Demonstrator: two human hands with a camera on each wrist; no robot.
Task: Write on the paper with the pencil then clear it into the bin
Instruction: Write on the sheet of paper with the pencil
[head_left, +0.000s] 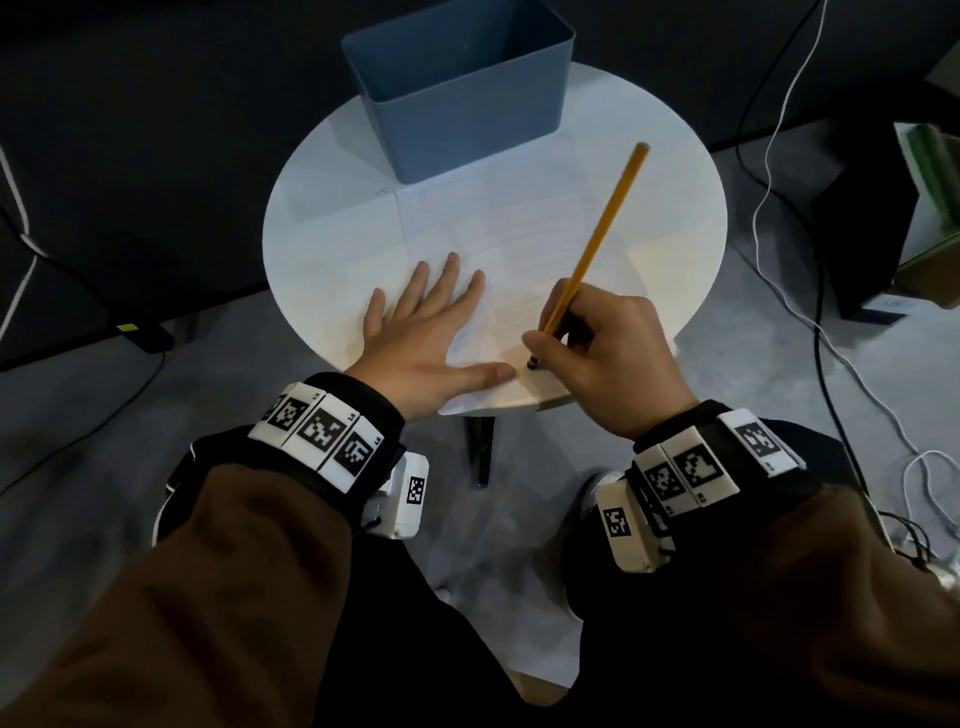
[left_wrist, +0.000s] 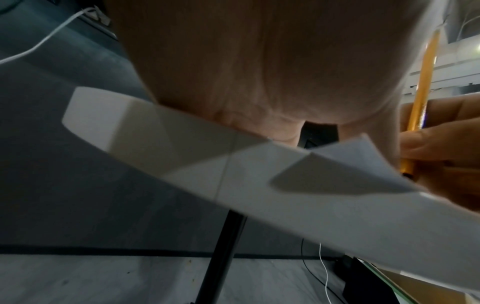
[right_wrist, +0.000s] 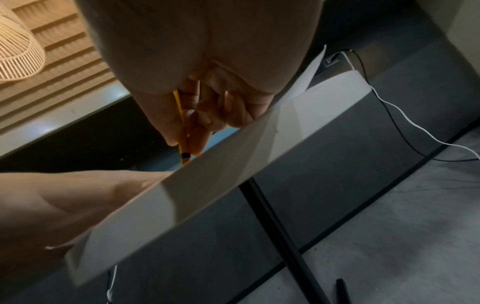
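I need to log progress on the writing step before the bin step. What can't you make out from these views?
- Pencil marks on the paper: head view too faint and small to read.
- Pencil tip contact: the right hand hides it in the head view; blurred in the right wrist view.
- Bin contents: the far rim is cut off by the top edge.
- Left hand fingers: left wrist view shows only palm.

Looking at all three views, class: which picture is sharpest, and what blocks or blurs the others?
Head view: sharpest, pencil and bin crisp, edges bowed. Left wrist view: the left hand fills the top, blurred. Right wrist view: soft, right hand looms, table rim smeared.
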